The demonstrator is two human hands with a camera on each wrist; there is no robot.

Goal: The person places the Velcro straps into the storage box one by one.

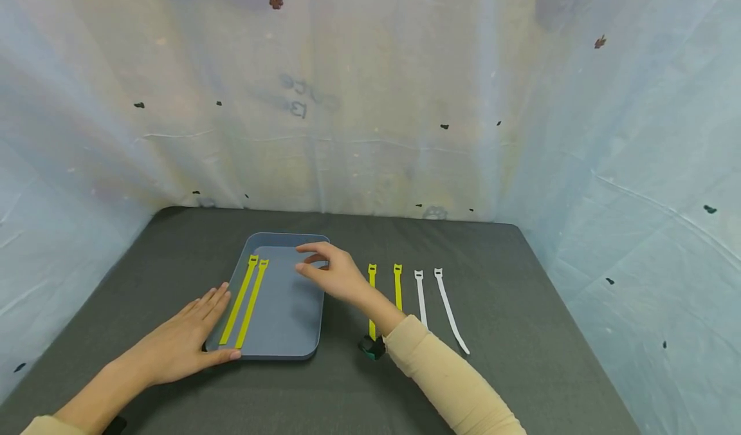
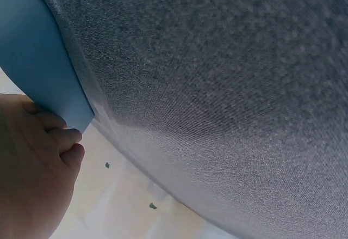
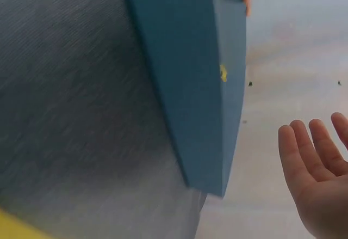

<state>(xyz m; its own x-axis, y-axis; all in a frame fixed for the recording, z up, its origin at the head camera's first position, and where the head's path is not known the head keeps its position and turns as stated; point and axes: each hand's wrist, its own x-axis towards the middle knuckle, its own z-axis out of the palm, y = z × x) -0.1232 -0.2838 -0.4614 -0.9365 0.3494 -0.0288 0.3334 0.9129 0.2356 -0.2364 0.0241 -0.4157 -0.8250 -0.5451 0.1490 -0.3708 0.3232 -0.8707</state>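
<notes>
A blue-grey tray [image 1: 289,313] holds two yellow cable straps, one strap [image 1: 238,301] beside the other strap [image 1: 252,303], lying lengthwise near its left side. My left hand [image 1: 182,345] rests at the tray's lower left edge, fingers straight and thumb along the near rim. In the left wrist view its fingertips touch the tray's side. Over the tray's right part hovers my right hand [image 1: 336,274], fingers loosely bent and holding nothing; the right wrist view shows the same bare hand [image 3: 321,179] apart from the tray.
Right of the tray, two yellow straps [image 1: 372,293] and two white straps [image 1: 420,296] lie on the dark cloth-covered table [image 1: 521,358]; my right forearm hides parts of some. A small dark object [image 1: 372,347] shows by the right wrist. Pale plastic sheeting [image 1: 370,100] surrounds the table.
</notes>
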